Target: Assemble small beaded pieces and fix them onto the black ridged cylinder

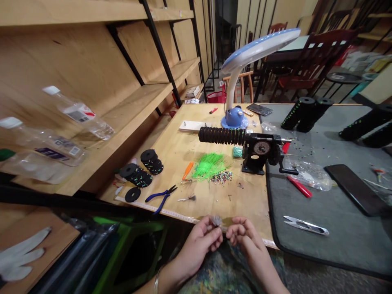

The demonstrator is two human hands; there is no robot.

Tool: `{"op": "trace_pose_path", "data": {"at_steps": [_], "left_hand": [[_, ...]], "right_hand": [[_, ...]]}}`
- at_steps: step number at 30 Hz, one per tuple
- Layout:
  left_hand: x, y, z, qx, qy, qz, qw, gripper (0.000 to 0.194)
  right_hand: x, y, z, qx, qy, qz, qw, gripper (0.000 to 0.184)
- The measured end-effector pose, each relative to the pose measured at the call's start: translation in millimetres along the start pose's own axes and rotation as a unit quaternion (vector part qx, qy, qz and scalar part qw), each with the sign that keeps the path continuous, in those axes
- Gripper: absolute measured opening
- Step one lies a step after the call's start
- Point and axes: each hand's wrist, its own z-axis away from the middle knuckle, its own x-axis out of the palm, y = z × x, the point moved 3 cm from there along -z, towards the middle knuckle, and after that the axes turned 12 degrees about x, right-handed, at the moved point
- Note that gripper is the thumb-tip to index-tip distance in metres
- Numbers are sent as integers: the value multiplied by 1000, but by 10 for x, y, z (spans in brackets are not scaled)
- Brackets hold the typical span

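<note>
My left hand (200,244) and my right hand (245,237) are held together at the near edge of the wooden table (214,196), both with fingers pinched. Between the fingertips sits a small grey fluffy tuft (217,221), like a feather piece. The left fingers pinch it; the right fingers are curled close beside it, touching or nearly so. A bracelet shows on my left wrist. Just beyond the hands lie a small feathered piece (187,199), blue pliers (161,196), green strands (208,164) and a heap of coloured beads (222,177).
A black hand-crank tool with a ribbed roller (245,143) stands mid-table, behind it a blue-white desk lamp (241,65). Black discs (143,171) lie left. On the grey mat (330,220) are thread snips (306,225), a red tool (300,187), a phone (355,188) and black rolls (306,112). Shelves with bottles stand left.
</note>
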Motion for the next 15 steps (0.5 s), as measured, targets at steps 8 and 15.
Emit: {"op": "trace_pose_path", "data": {"at_steps": [8, 15], "left_hand": [[106, 188, -123, 139, -55, -287, 946, 22], [94, 263, -153, 153, -51, -330, 930, 22]], "right_hand": [[-15, 93, -116, 49, -15, -70, 996, 55], [13, 13, -102, 70, -29, -97, 992, 62]]}}
